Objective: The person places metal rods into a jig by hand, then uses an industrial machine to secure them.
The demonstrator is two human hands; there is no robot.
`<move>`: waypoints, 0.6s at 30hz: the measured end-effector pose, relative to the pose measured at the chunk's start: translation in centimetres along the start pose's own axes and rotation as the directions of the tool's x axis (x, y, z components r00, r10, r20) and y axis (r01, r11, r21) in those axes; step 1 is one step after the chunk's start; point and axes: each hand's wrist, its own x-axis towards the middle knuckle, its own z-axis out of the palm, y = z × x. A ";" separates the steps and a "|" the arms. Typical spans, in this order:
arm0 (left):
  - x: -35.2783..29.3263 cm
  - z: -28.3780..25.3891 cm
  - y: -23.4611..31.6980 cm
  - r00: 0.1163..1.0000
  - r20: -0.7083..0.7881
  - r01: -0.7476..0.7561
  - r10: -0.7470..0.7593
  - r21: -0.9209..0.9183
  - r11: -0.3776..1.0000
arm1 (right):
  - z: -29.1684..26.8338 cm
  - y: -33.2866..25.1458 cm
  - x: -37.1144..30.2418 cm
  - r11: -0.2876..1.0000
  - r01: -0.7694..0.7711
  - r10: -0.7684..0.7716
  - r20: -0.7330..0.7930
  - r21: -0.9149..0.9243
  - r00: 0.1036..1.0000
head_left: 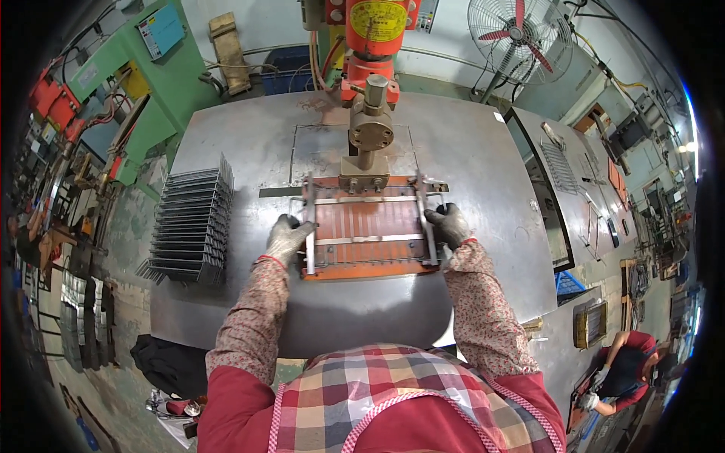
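An orange-brown jig board (370, 269) with metal bars across it lies on the steel table, thin wires or rods set in rows over it. At its left side my gloved left hand (289, 238) is closed, the thumb against the side bar and the fingers curled by a bent wire handle. My gloved right hand (451, 225) closes round the matching right side. Over the board's far edge stands the brown metal head (365, 166) of a red machine (373, 45). Whether the head touches the wires I cannot tell.
A tall stack of dark wire racks (192, 223) stands on the steel table (362, 317) at the left. Behind are a green machine (177, 72) and a caged fan (516, 34). A side table (574, 181) bears loose wire parts. Another person (625, 370) works at lower right.
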 end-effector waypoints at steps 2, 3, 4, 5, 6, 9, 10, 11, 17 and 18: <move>-0.3 -2.7 -0.9 1.000 0.025 0.018 -0.015 -0.127 0.992 | 2.5 -2.4 -1.4 0.999 -0.027 0.025 0.077 0.029 0.997; -0.9 -3.9 0.0 0.997 0.077 0.047 -0.029 -0.237 0.970 | 3.7 -2.1 -1.1 0.990 0.093 -0.093 0.004 -0.107 0.996; 0.1 -4.7 -1.1 0.999 0.045 0.033 -0.028 -0.104 0.994 | 3.9 -1.7 -1.1 0.999 0.045 -0.045 0.003 -0.029 0.999; -0.4 -5.3 -1.7 1.000 0.013 0.002 -0.001 -0.105 0.995 | 4.7 -3.6 -2.3 0.999 0.010 -0.012 0.035 0.046 0.999; -0.4 -5.2 -1.4 1.000 0.000 0.011 -0.011 -0.070 0.997 | 4.0 -4.9 -3.2 0.997 -0.051 0.046 0.092 0.058 0.995; 0.3 -5.1 -0.8 1.000 -0.021 -0.011 0.012 0.060 0.998 | 4.3 -2.9 -1.7 0.997 0.064 -0.062 0.038 -0.053 0.997; 0.7 -5.1 -0.5 0.999 -0.029 -0.036 0.041 0.154 0.987 | 4.0 -2.4 -1.5 0.997 0.064 -0.063 0.033 -0.052 0.997; 0.8 -5.2 -0.3 0.999 -0.032 -0.035 0.040 0.155 0.987 | 3.7 -3.9 -2.7 0.999 0.016 -0.019 0.068 0.037 0.998; 0.0 -5.1 0.1 0.979 0.158 0.204 -0.130 -0.698 0.686 | 3.9 -2.1 -1.6 0.989 0.076 -0.087 0.089 0.128 0.992; -0.2 -5.2 0.4 0.979 0.162 0.202 -0.123 -0.717 0.667 | 3.8 -2.5 -1.8 0.983 0.047 -0.068 0.113 0.177 0.991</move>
